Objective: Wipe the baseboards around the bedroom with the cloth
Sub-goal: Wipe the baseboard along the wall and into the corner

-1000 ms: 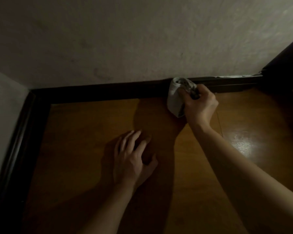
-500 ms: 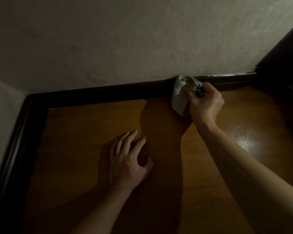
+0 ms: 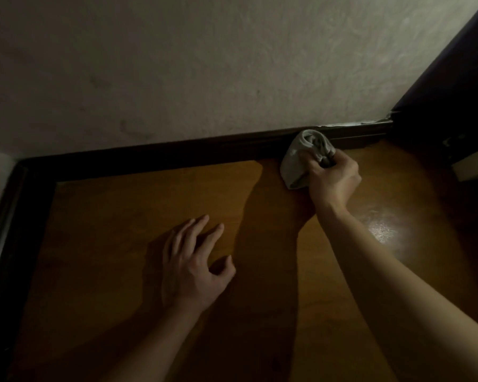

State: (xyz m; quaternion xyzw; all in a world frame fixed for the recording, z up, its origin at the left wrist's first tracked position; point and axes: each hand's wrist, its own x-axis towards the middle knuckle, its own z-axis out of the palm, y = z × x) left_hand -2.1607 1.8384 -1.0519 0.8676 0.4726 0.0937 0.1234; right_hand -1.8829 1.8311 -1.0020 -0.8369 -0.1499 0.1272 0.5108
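One head-worn camera looks forward and down, close over the floor (image 3: pixel 116 216), facing the baseboard (image 3: pixel 163 158)

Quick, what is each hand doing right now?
Left hand: open, fingers spread on the wooden floor.
Right hand: gripping the grey cloth against the dark baseboard.

The right hand (image 3: pixel 333 179) covers the near side of the cloth (image 3: pixel 301 158), which hides the stretch of baseboard (image 3: pixel 177 154) behind it. Both forearms (image 3: pixel 398 285) are cut off by the picture's edges. The dark shape (image 3: pixel 447 106) at right is too dim to tell; the right edge cuts a pale block (image 3: pixel 475 166).
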